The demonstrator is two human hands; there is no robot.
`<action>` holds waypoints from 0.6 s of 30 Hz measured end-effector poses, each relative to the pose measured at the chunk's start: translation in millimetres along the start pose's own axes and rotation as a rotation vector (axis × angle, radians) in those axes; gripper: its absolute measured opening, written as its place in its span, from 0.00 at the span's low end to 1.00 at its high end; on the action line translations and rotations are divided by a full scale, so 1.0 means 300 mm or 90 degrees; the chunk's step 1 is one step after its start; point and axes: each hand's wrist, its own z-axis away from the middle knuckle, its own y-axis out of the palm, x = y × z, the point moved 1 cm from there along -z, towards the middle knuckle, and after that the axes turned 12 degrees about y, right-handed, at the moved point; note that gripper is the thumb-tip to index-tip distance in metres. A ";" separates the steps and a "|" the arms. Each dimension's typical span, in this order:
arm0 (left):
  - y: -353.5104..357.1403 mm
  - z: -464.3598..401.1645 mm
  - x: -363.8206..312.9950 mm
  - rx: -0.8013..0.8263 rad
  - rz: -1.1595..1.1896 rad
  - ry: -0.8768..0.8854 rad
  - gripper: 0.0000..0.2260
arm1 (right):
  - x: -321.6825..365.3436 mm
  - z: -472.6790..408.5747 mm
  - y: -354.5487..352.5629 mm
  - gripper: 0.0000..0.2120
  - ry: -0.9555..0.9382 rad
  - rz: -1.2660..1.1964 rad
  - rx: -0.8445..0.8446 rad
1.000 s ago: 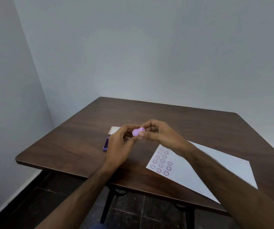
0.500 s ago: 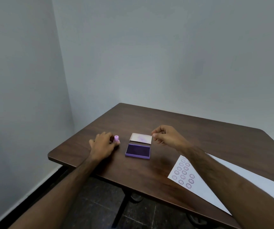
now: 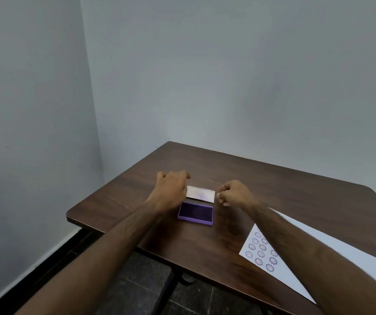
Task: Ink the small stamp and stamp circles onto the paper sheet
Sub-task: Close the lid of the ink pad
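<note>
pale grey walls meet in a corner behind a dark wooden desk (image 3: 262,183), seen from the head camera looking down over two bare forearms. near the middle of the desk an open ink pad (image 3: 195,214) lies flat, its dark purple face up, with its pale lid (image 3: 200,193) folded back on the far side and smudged with purple. the left hand (image 3: 170,193) hovers just left of the lid, fingers loosely spread and blurred at the tips; nothing shows in it, though its palm side is hidden. the right hand (image 3: 234,193) hangs just right of the lid, curled into a loose fist with thumb and fingertips pinched together — whether the small stamp sits inside that pinch cannot be told, as no stamp is visible anywhere in this view. the paper sheet (image 3: 341,260) lies well apart at the near right, partly under the right forearm, with a cluster of purple circles (image 3: 261,252) already printed at its left corner. the step in hand looks like inking: the stamp face should come down flat on the purple pad, pressed lightly and evenly rather than rocked, while the free hand steadies the pad's edge — then lift straight up so the ink stays clean for the next bare spot beside the printed rows.
</note>
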 end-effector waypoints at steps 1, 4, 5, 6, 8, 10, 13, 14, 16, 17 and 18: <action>0.004 -0.021 -0.011 0.046 -0.015 -0.012 0.16 | 0.002 -0.004 0.005 0.08 0.010 0.005 0.007; 0.015 -0.066 -0.022 0.140 -0.032 -0.055 0.19 | 0.008 -0.009 0.016 0.10 0.027 0.024 0.025; 0.017 -0.075 -0.024 0.146 -0.033 -0.061 0.19 | 0.009 -0.009 0.019 0.11 0.027 0.026 0.028; 0.020 -0.081 -0.026 0.141 -0.030 -0.065 0.18 | 0.010 -0.007 0.022 0.12 0.027 0.025 0.030; 0.023 -0.085 -0.030 0.124 -0.009 -0.078 0.18 | 0.010 -0.006 0.027 0.12 0.027 0.010 0.028; 0.027 -0.081 -0.028 0.108 0.026 -0.089 0.17 | 0.009 -0.010 0.031 0.10 0.033 -0.026 0.023; 0.026 -0.069 -0.027 0.060 0.071 -0.109 0.16 | 0.005 -0.008 0.030 0.10 0.055 -0.142 0.022; 0.024 -0.067 -0.027 0.030 0.088 -0.116 0.16 | 0.003 -0.004 0.028 0.11 0.053 -0.185 0.018; 0.014 -0.058 -0.026 -0.042 0.131 -0.132 0.15 | 0.001 0.009 0.019 0.12 0.033 -0.255 0.005; 0.008 -0.053 -0.026 -0.074 0.151 -0.137 0.16 | 0.001 0.016 0.014 0.11 0.018 -0.279 0.000; 0.002 -0.046 -0.025 -0.099 0.169 -0.141 0.16 | 0.002 0.024 0.007 0.10 0.003 -0.294 -0.006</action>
